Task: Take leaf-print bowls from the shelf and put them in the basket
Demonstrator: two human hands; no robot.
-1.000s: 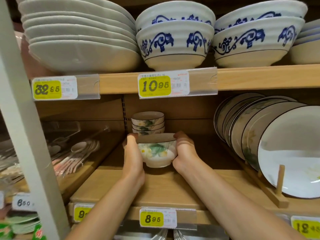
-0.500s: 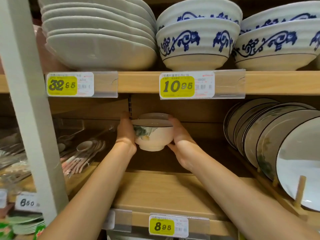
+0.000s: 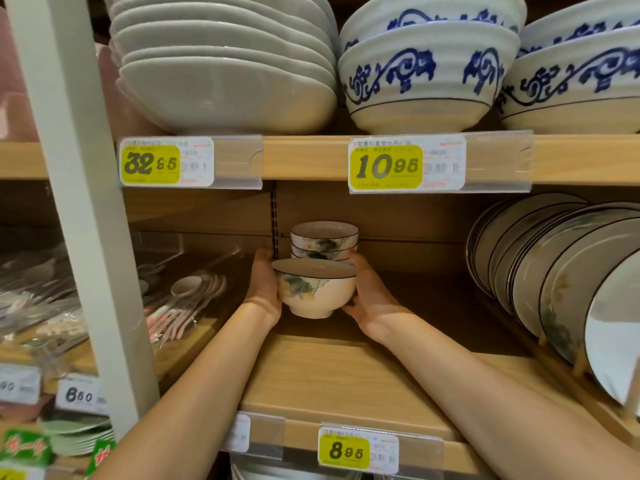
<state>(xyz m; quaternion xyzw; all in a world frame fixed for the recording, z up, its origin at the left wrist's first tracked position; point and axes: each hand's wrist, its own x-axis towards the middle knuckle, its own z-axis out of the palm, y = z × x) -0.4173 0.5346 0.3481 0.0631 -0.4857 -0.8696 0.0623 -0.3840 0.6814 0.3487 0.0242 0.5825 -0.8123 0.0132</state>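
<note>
Left hand point(image 3: 263, 289) and right hand point(image 3: 370, 299) grasp a leaf-print bowl point(image 3: 317, 292) between them, just before the bowl stack point(image 3: 323, 239). Below the stack is the 8.95 tag point(image 3: 344, 452); above it are the 10.95 tag point(image 3: 386, 166) and the 32.95 tag point(image 3: 150, 164).

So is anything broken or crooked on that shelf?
Nothing stands out. The leaf-print bowl sits level between the left hand and right hand, whole as far as shows. The stack behind it stands straight, and the plates lean in their rack on purpose.
</note>
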